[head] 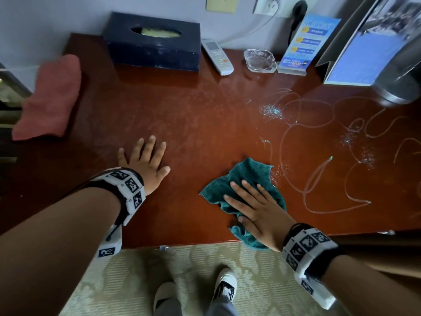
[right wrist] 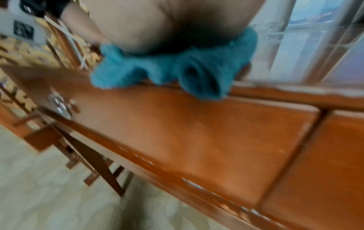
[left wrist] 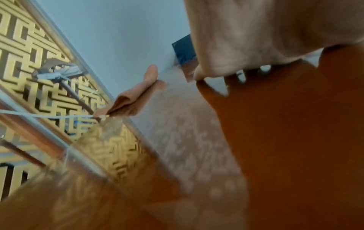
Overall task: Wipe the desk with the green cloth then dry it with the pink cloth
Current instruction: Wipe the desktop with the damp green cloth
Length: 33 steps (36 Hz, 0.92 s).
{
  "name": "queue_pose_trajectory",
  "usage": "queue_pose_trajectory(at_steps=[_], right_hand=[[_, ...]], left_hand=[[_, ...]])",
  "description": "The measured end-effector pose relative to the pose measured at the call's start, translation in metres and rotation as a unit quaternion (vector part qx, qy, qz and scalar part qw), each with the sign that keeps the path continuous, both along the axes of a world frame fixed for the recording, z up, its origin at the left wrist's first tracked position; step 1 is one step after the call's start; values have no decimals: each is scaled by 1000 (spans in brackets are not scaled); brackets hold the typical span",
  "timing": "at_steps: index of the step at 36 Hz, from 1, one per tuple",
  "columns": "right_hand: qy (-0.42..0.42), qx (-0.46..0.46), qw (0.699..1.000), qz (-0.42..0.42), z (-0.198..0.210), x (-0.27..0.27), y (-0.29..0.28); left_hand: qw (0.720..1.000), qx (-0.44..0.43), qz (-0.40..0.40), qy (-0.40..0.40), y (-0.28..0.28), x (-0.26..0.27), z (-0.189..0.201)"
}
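**Wet wipe under way: the marks beyond the cloth are the job**

The right hand [head: 257, 208] lies flat on the green cloth [head: 246, 179], fingers straight and slightly spread, palm pressing the bunched fabric onto the desk [head: 193, 115]. The cloth sits at the desk's near edge, and in the right wrist view a fold of it hangs over that edge. The left hand [head: 145, 163] rests open on bare wood, well to the left of the green cloth, fingers fanned, holding nothing; it looks to be bracing the body.

To the right of the green cloth and beyond it, looping pale lines [head: 319, 179] and speckled patches [head: 271, 110] cover the surface. These appear to be the residue still to be wiped, so the wet stage seems only partly done.

To do this step well, I would first gather the overhanging fold back under the palm, so that the whole pad meets the wood. Then sweep rightward in overlapping passes with even pressure, stopping short of the glass ashtray [head: 259, 60] and the remote [head: 217, 57], which stand far behind the green cloth.

The pink cloth [head: 50, 99] waits far to the left of the green cloth, at the desk's left end.
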State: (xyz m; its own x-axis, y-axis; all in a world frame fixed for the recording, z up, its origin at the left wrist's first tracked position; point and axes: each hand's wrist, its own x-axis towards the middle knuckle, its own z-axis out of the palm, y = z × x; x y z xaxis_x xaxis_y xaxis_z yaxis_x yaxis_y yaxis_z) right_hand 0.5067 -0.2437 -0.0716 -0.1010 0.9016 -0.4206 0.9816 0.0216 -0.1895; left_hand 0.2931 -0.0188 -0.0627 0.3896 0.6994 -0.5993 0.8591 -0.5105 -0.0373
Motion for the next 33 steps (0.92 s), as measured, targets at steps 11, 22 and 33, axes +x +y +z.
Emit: queue_pose_trajectory(at_steps=[11,22,33], right_hand=[[20,-22,955,-295,14,-59,-1],[72,-45,966,-246,3,-32,-4],[27,-101,985,-140,6,21,14]], left_hand=[[996,35,-39,-70,-18,49,22],[992,-2,-83,-91,-22,105,8],[995,0,-76,-58,-22,110,-4]])
